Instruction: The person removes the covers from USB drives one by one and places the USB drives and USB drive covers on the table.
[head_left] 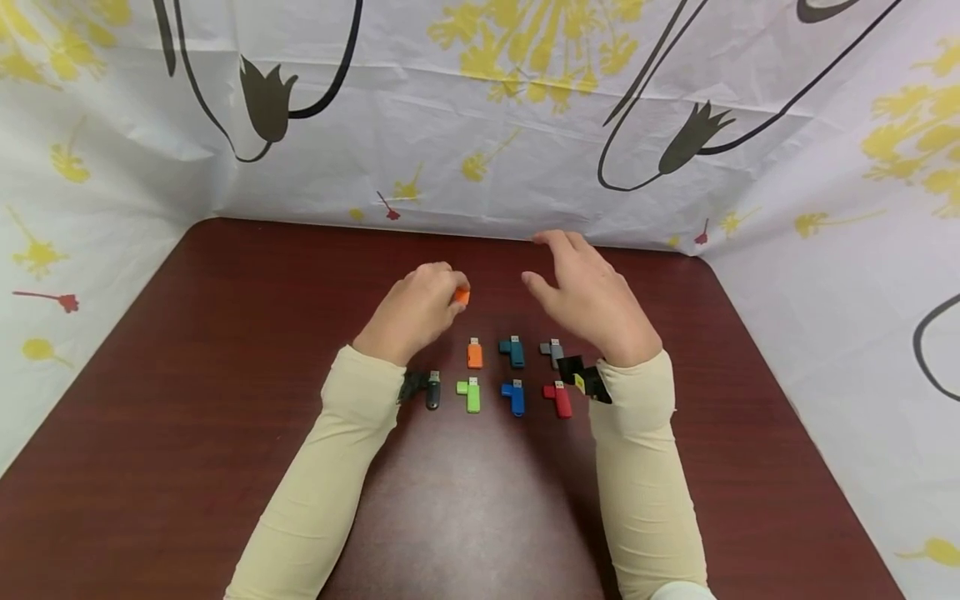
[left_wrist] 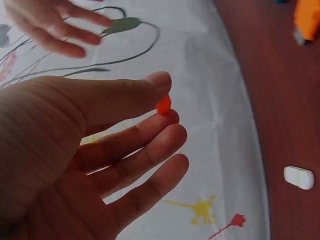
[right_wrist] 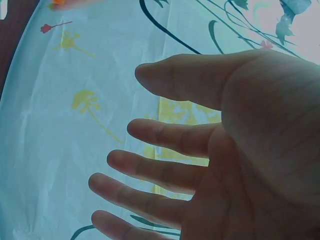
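Between thumb and fingertip, my left hand (head_left: 416,310) pinches a small orange USB stick cap (head_left: 462,296), held above the table. In the left wrist view only a sliver of the cap (left_wrist: 164,105) shows. My right hand (head_left: 588,298) hovers to the right with fingers spread and holds nothing; its bare palm faces the right wrist view. Below the hands lies an orange USB stick (head_left: 475,355) with its metal plug bare. Beside it are a teal stick (head_left: 516,353) and a grey stick (head_left: 556,353), the grey one near the right wrist.
Nearer me lie a black stick (head_left: 432,393), a green stick (head_left: 473,397), a blue stick (head_left: 517,399) and a red stick (head_left: 562,402). A small white piece (left_wrist: 299,177) rests on the dark wooden table (head_left: 225,375). Patterned white sheeting (head_left: 337,125) surrounds the table's back and sides.
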